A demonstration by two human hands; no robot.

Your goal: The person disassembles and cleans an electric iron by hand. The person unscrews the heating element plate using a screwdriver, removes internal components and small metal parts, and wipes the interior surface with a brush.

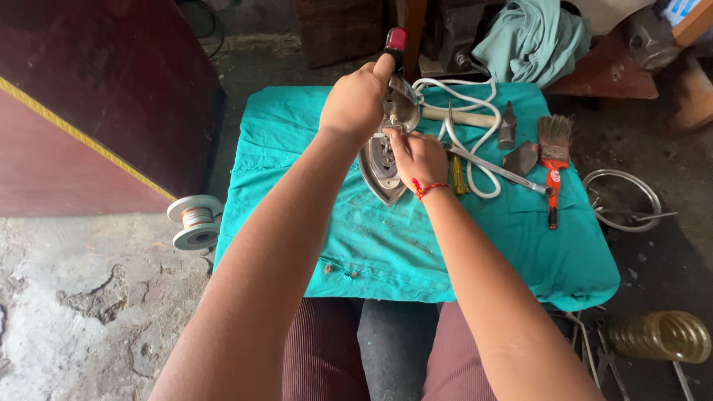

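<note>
While the left hand (358, 100) clamps its fingers around the raised rear of a shiny metal clothes iron with a perforated soleplate (383, 148), the right hand (417, 157) pinches its fingers together on a small part at the iron's middle; what they grip is too small to tell. Tilted up on its pointed nose, the iron stands near the centre of the teal cloth-covered counter (371, 245). Balanced on that narrow tip, it could slide on the loose cloth if the left grip eased, and the small part might drop into the folds. Just right of the iron loops a white power cord (486, 141), then a long grey metal tool (497, 171), and farther right an orange-handled paintbrush (553, 160). Left of the iron, off the counter, a white spool of copper wire (194, 220) rests on the cracked concrete floor (82, 297). Behind the iron lies a crumpled pale green garment (531, 37).
</note>
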